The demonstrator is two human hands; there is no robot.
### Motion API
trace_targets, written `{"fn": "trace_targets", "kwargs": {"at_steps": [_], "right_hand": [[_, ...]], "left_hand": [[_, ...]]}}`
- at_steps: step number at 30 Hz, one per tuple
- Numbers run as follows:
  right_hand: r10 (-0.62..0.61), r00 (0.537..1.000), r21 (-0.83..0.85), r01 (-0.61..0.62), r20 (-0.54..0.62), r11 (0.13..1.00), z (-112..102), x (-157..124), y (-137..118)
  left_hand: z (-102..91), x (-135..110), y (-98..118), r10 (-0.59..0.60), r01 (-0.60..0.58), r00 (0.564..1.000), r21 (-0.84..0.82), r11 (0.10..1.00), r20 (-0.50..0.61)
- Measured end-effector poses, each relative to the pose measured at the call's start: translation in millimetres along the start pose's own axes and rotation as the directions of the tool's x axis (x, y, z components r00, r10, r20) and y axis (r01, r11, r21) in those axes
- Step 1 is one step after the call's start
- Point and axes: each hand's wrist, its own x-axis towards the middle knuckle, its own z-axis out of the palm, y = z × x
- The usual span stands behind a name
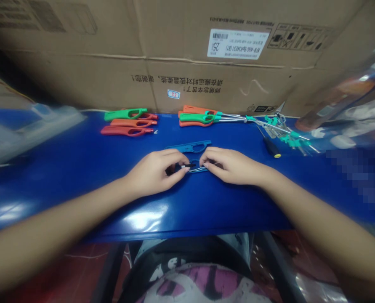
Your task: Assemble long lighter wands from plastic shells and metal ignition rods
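On the blue table, my left hand [162, 170] pinches a small black-and-white part [190, 166] between thumb and fingertips. Beneath it lies a blue lighter-handle half [197, 172], largely covered by my fingers. My right hand [230, 165] is closed in a pinch at the right end of this half, on thin pale wires [200, 169] that run between the two hands. Just behind them rests another blue handle half [192, 147] with an oval trigger opening.
Several red, orange and green lighter handles [130, 123] lie at the back left. Further right are lighters with metal tubes [196, 119], a pile of metal tubes with teal parts [288, 132] and a black screwdriver [271, 146]. A large cardboard box [105, 75] walls off the rear.
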Motion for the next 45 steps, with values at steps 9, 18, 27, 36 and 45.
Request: {"fn": "trace_targets", "kwargs": {"at_steps": [9,18,27,36,45], "right_hand": [[-0.025,0.999,0.024,0.025,0.02,0.999,-2,-2,2],[-0.035,0.999,0.037,0.034,0.027,0.999,-2,-1,2],[-0.046,0.999,0.042,0.046,0.014,0.998,-2,-2,2],[-0.031,1.0,0.047,0.03,0.008,0.998,-1,-1,1],[-0.091,0.996,0.068,0.09,0.004,0.994,-1,-1,5]], "left_hand": [[1.8,0,-1,0.0,0.001,1.0,0.012,1.0,-0.025],[0.2,0,-1,-0.006,0.006,1.0,-0.007,1.0,-0.003],[0.6,2,-6,0.027,-0.027,1.0,-0.007,1.0,-0.014],[2.9,2,-11,0.034,-0.033,0.999,0.014,0.999,-0.023],[4.2,2,-14,0.053,-0.054,0.998,-0.014,0.998,-0.026]]}}
